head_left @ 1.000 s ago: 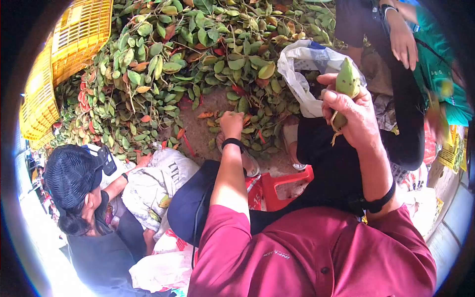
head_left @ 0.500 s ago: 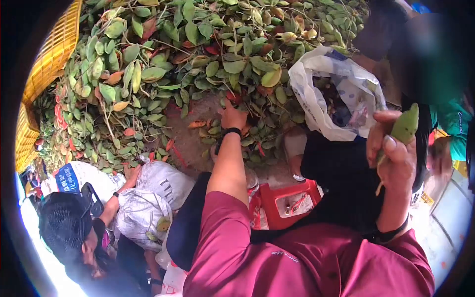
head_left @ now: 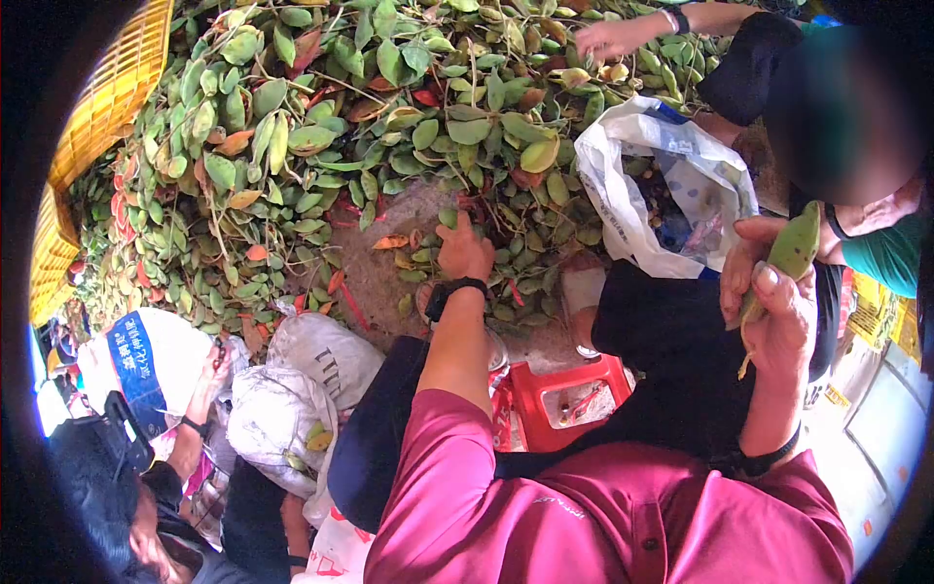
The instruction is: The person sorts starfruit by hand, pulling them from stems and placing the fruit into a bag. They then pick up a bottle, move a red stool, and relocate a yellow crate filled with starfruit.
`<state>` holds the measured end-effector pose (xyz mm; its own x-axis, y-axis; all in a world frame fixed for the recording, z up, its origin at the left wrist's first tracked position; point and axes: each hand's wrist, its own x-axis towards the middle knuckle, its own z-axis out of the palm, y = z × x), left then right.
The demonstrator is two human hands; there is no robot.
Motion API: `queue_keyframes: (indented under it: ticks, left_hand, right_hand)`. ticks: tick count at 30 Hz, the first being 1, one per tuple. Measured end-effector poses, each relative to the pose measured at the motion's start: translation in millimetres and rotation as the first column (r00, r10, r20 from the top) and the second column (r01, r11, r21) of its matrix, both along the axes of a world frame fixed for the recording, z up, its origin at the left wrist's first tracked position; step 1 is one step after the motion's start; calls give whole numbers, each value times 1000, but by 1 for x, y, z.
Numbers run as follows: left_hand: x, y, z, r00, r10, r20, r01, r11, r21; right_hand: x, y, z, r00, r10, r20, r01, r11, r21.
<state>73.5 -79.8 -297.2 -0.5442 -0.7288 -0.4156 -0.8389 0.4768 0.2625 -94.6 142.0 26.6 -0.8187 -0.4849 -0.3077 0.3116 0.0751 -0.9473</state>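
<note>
In my right hand (head_left: 778, 311), at the right, a green pod (head_left: 797, 243) with small dark spots is gripped upright between thumb and fingers, its thin stalk hanging below. My left hand (head_left: 465, 251) reaches forward to the near edge of a large heap of green pods (head_left: 311, 141). Its fingers are bent, with a small green pod (head_left: 448, 216) at the fingertips; the underside of this hand is hidden. Reddish and orange pods are mixed into the heap. Between my hands stands an open white plastic bag (head_left: 615, 185) with small dark pieces inside.
A red plastic stool (head_left: 535, 414) stands before me. White sacks (head_left: 321, 355) lie at the left beside a person in a black cap (head_left: 78, 457). At the far right, another person's hand (head_left: 613, 41) reaches over the heap. Yellow crates (head_left: 112, 107) border the left side.
My left hand has drawn back slightly, the small pod moving with it. My right hand keeps its pod. The right-hand person's arm has come over the heap; the left-hand person has shifted lower.
</note>
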Motion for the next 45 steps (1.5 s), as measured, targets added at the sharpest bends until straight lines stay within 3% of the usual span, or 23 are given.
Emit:
queue_keyframes:
  ticks: [12,15,19,20,22,24,25,26,29,30,33,35,37,39,41,42,45]
  left_hand:
    - [12,-2,-37,998,-54,26,57,988,-143]
    - [-2,-16,-37,986,-31,164,24,999,40]
    - [2,-31,-28,983,124,134,-143,980,142]
    - [11,-36,-38,970,242,-30,-228,943,244]
    - [43,-52,-68,819,489,-300,-324,826,461]
    - [51,-61,-19,559,812,-169,-309,392,866]
    - [52,-60,14,428,904,-25,-208,125,970]
    - [47,-54,47,360,933,23,-181,46,982]
    - [34,-31,138,367,930,22,234,-115,966]
    - [26,-19,162,398,914,-83,402,-92,911]
    - [7,18,233,492,842,-219,686,-221,693]
    - [-2,42,282,551,780,-298,666,-196,720]
    - [-6,60,317,644,670,-370,634,-196,749]
    - [3,62,329,695,598,-400,551,-85,830]
    - [-1,82,361,714,474,-515,430,283,857]
    - [-6,97,372,692,410,-594,477,357,803]
    - [-21,137,377,620,330,-712,411,637,653]
  right_hand:
    - [-2,-3,-3,1000,11,-20,-11,999,-33]
    - [-2,-5,-4,999,9,-38,-10,1000,-26]
    - [-3,-9,-1,999,20,-34,-22,999,-43]
    - [-2,-7,1,999,24,-23,-25,999,-44]
    - [-1,-4,1,999,45,-5,-45,995,-86]
    - [-1,-2,3,998,53,39,-48,990,-129]
    - [1,-2,8,995,47,90,-37,993,-113]
    - [1,-1,13,989,52,135,-37,994,-107]
    - [6,-1,17,985,84,151,-76,995,-58]
    - [9,-2,23,979,118,166,-107,992,-72]
    - [21,5,32,951,265,157,-265,964,-18]
    - [33,5,0,959,251,-130,-272,945,-182]
    - [40,21,34,908,412,75,-395,902,-175]
    - [47,35,40,895,420,150,-359,878,-318]
    - [60,44,31,917,353,184,-242,861,-448]
    - [66,48,36,918,337,209,-196,844,-500]
    - [78,56,19,958,220,184,-94,847,-523]
